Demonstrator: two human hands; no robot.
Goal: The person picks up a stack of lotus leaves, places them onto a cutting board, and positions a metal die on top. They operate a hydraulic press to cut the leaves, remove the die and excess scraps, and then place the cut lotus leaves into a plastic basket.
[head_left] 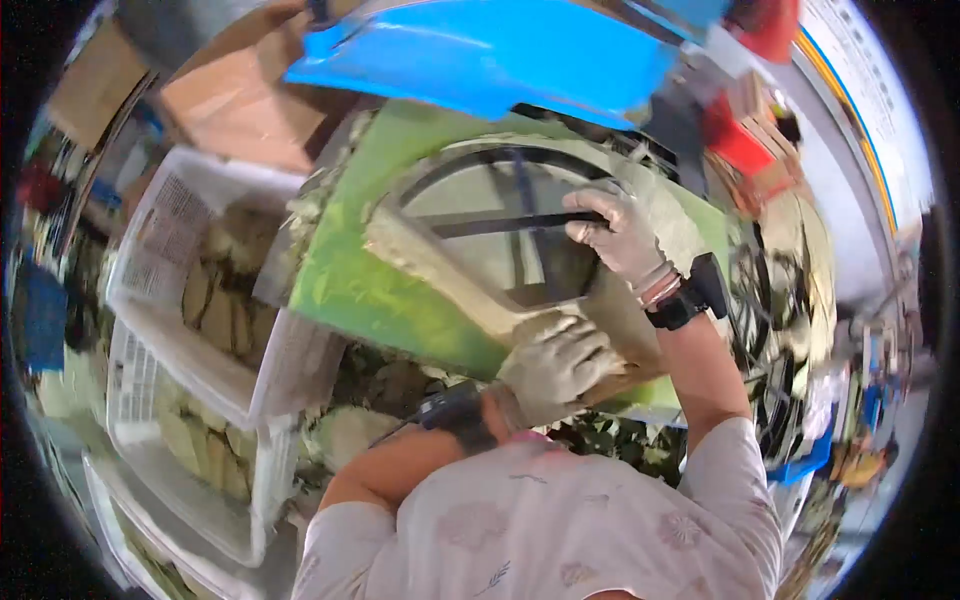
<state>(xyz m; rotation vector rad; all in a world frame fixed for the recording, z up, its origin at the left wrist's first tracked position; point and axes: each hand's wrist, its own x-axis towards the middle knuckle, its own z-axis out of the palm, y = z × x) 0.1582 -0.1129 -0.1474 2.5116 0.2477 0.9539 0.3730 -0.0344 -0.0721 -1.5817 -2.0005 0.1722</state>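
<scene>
Grip partly closed at the right hand (625, 238), its gloved fingers and thumb around the end of a dark crossbar (495, 224) on the round black frame (520, 154).
The left hand (562, 368), gloved, has its fingers curled on the pale material (440, 268) at the frame's near edge; whether it pinches any, I cannot tell. Under the frame is the green counter (345, 255); left of it, a white basket (195, 367); beyond it, a blue panel (490, 55).
</scene>
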